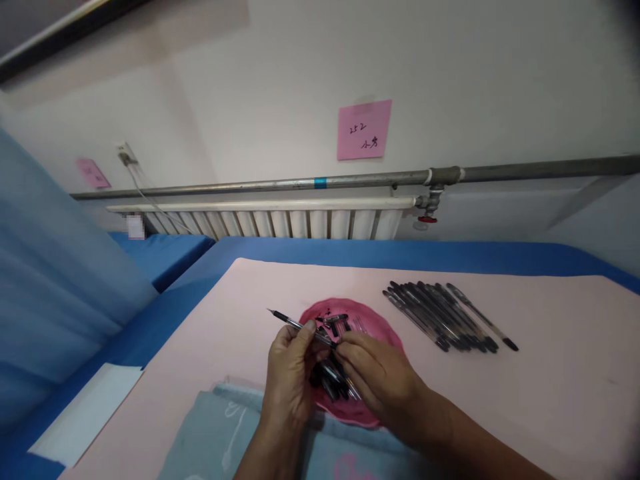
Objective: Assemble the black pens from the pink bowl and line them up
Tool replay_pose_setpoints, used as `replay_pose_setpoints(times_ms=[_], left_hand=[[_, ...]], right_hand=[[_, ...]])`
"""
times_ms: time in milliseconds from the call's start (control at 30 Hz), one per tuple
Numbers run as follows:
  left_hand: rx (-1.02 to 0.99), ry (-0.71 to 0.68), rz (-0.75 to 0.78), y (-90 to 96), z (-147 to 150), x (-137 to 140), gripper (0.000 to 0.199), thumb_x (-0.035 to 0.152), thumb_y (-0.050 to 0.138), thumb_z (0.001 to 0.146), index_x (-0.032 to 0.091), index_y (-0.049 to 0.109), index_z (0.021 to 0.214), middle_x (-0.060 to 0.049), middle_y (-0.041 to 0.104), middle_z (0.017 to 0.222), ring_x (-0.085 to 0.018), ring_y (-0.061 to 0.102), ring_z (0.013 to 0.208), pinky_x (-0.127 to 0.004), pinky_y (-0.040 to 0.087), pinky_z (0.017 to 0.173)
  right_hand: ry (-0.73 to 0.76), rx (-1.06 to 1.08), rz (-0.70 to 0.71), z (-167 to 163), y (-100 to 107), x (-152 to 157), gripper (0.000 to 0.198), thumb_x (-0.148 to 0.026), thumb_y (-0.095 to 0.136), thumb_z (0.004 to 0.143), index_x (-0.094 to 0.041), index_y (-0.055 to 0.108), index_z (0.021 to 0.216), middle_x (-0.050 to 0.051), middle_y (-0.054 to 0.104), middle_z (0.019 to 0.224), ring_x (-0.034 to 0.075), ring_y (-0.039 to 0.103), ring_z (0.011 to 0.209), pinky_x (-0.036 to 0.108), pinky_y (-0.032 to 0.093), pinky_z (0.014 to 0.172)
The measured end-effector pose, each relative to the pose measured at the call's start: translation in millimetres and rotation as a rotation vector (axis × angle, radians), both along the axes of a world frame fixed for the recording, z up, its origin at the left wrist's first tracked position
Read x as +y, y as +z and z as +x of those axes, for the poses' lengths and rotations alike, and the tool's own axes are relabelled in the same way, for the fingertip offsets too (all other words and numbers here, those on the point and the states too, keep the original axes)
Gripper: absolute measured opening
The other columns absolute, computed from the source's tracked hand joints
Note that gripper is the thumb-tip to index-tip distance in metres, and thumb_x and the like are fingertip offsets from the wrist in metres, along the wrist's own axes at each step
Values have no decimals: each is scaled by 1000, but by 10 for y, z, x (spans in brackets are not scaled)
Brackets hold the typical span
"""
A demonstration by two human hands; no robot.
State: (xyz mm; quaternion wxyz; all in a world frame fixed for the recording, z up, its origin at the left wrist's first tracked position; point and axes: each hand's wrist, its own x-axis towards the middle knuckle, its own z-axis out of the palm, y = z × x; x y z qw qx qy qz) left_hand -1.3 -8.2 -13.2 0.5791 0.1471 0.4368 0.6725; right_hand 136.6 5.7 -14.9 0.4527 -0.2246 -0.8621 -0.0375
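Above a pink scalloped plate [393,333], my left hand [293,367] pinches a slim clear pen [290,321] with a black grip. The bare tip of this pen points up to the left. At its other end, the fingers of my right hand [377,373] are closed on the black end of the same pen. On the plate lie black pen caps and small dark pen parts [336,323], along with some clear barrels, partly hidden under my hands. To the right of the plate, a row of capped black pens [445,317] lies side by side on the pink sheet.
A pink sheet [560,373] covers the blue table [380,250]. Folded grey-blue cloth [215,433] lies at the front, white paper [90,413] at the left. Behind are a radiator [300,223] and pipe [360,181]. A blue curtain [60,287] hangs at the left.
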Motion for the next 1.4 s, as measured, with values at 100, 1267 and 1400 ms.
replay_pose_setpoints(times_ms=[100, 1267, 1400], left_hand=[[16, 3, 9, 3, 8, -4, 32, 30, 80, 60, 15, 53, 69, 3, 61, 57, -8, 57, 50, -18, 47, 51], [105, -19, 45, 36, -27, -12, 27, 27, 79, 59, 13, 58, 70, 0, 64, 66, -9, 59, 58, -20, 50, 59], [104, -35, 44, 32, -24, -17, 29, 29, 79, 58, 13, 58, 71, -1, 64, 65, -9, 59, 55, -21, 49, 56]], right_hand=[[8, 6, -16, 1, 29, -4, 19, -5, 43, 86, -17, 56, 95, 9, 65, 85, 19, 64, 81, 29, 54, 66], [-62, -133, -444, 12, -23, 51, 19, -21, 38, 92, -21, 52, 79, 4, 60, 73, 18, 57, 66, 31, 47, 60], [-61, -142, -425, 8, -14, 55, 10, -23, 44, 90, -19, 52, 85, 6, 61, 78, 19, 57, 70, 32, 47, 61]])
